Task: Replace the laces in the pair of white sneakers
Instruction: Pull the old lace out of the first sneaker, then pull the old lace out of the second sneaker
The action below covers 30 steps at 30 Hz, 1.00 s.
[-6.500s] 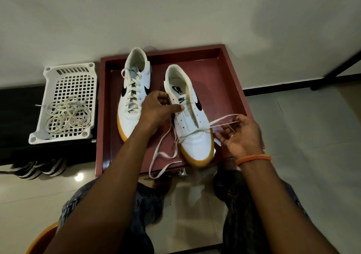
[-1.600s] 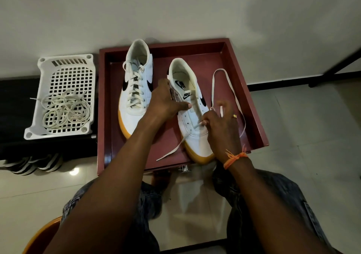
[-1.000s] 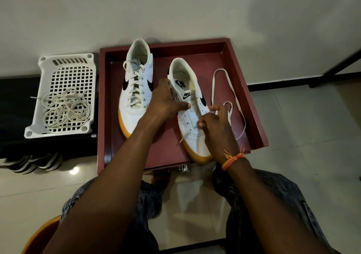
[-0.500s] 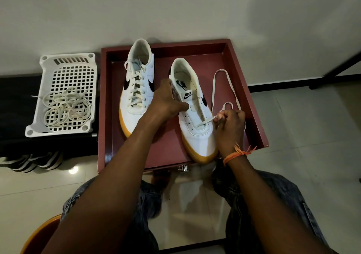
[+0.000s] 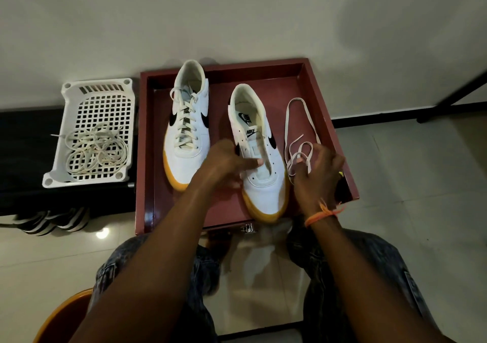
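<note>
Okay, labels below, head view only.
tray: dark red wooden tray (image 5: 326, 110) on the floor against the wall, both sneakers inside it.
left sneaker: white sneaker with black swoosh and gum sole (image 5: 187, 124), fully laced, in the left half of the tray, toe toward the person.
right sneaker: matching unlaced sneaker (image 5: 259, 158), right of the laced one, tongue exposed, eyelets bare as far as visible, toe near the tray's front edge.
loose lace: white lace (image 5: 299, 131) lying on the tray floor just right of the unlaced sneaker, long loop running toward the back wall, smaller loops bunched at the right hand.
left hand: left hand (image 5: 226, 162) blurred, over the inner side of the unlaced sneaker, fingers curled, thumb tip at the tongue edge; whether it grips the shoe or only touches it, cannot tell.
right hand: right hand (image 5: 320, 171) beside the sneaker's outer side, fingers curled around the bunched lace loops, holding them.
wrist: orange thread band (image 5: 320, 213) on the right wrist.
basket: white plastic lattice basket (image 5: 97, 89) left of the tray, apart from it.
old laces: tangle of off-white laces (image 5: 96, 151) inside the basket.
legs: person seated, jeans (image 5: 369, 258) visible under both arms.
</note>
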Motion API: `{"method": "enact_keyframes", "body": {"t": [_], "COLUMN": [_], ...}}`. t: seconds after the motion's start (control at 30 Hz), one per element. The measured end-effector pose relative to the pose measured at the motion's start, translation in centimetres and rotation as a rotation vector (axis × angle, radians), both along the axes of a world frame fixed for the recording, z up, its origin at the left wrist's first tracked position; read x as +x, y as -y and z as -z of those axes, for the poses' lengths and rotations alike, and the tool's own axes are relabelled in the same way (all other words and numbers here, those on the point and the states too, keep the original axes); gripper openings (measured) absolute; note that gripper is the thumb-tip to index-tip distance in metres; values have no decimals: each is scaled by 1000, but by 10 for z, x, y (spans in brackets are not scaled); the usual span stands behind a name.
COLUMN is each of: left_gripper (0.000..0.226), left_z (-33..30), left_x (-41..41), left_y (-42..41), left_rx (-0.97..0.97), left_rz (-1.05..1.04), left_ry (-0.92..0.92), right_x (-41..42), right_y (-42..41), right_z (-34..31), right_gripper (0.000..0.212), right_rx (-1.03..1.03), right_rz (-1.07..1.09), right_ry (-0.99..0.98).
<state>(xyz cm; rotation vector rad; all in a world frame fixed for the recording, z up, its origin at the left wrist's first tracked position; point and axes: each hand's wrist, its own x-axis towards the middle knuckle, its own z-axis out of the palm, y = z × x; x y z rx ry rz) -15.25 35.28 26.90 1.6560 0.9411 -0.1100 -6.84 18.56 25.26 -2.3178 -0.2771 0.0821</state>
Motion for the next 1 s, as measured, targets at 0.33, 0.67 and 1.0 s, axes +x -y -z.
{"method": "enact_keyframes", "body": {"t": [0.33, 0.67, 1.0], "left_gripper": [25, 73, 107], "left_z": [5, 5, 20], "left_x": [14, -6, -44], "left_y": [7, -45, -1], "left_rx": [438, 996, 725], "left_rz": [-74, -320, -293], "left_ry": [103, 110, -360], "right_x": [-26, 7, -44], "right_y": [-25, -70, -39], "right_z": [28, 30, 14], "right_gripper": [141, 144, 62], "right_rx": [-331, -338, 126], "right_rz": [-808, -719, -495], "right_ry": [5, -12, 68]}}
